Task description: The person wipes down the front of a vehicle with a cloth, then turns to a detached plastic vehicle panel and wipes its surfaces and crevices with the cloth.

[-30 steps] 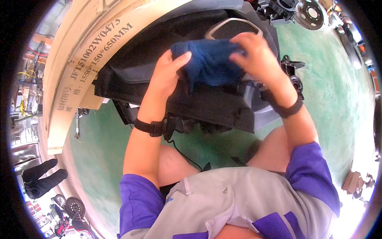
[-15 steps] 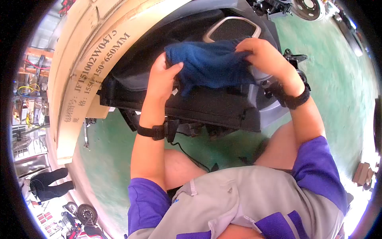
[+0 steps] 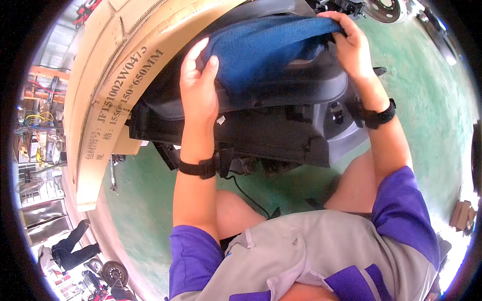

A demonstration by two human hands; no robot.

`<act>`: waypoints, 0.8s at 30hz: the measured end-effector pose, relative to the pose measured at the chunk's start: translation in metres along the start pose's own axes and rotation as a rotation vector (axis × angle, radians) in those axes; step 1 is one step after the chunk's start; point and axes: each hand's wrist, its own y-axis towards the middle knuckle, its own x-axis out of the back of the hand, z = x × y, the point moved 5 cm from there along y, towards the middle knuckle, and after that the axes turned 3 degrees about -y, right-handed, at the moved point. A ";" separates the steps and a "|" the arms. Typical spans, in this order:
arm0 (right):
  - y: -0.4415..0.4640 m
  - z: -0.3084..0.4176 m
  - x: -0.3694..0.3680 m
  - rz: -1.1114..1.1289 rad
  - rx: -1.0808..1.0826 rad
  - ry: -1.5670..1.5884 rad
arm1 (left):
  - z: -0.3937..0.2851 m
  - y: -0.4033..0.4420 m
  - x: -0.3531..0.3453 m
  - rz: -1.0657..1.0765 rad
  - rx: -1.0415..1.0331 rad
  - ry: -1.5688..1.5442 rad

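A blue cloth (image 3: 261, 47) stretches between my two hands over a black moulded plastic panel (image 3: 291, 90), and its lower part is blurred. My left hand (image 3: 198, 88) has the cloth's left edge between thumb and fingers, with the thumb towards me. At the upper right, my right hand (image 3: 354, 47) grips the opposite end, fingers bent over its edge. The cloth hides much of the panel's far part. Both wrists wear black straps.
A long cardboard box (image 3: 118, 95) with printed lettering stands along the panel's left side. Beneath lies a green floor (image 3: 411, 110). A wheel (image 3: 384, 10) is at the top right, another wheel (image 3: 114, 273) at the lower left. A black cable (image 3: 246, 193) hangs below my left wrist.
Both hands have moved up and away from me, and the right also rightward. The cloth is spread wider and now covers the framed mesh area that showed before.
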 end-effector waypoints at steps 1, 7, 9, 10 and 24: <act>0.002 -0.001 0.003 -0.011 -0.080 0.084 | -0.004 0.001 -0.002 -0.010 -0.042 0.036; -0.017 -0.016 -0.005 0.753 -0.011 -0.256 | 0.040 -0.017 0.015 0.087 0.328 0.426; -0.025 -0.010 -0.007 0.922 -0.038 -0.361 | 0.041 -0.026 0.014 0.127 0.296 0.677; -0.023 -0.001 -0.005 0.900 -0.091 -0.361 | 0.032 -0.027 0.009 0.143 0.211 0.856; -0.063 -0.003 -0.081 0.466 0.058 -0.868 | 0.036 -0.045 -0.039 0.546 -0.294 1.471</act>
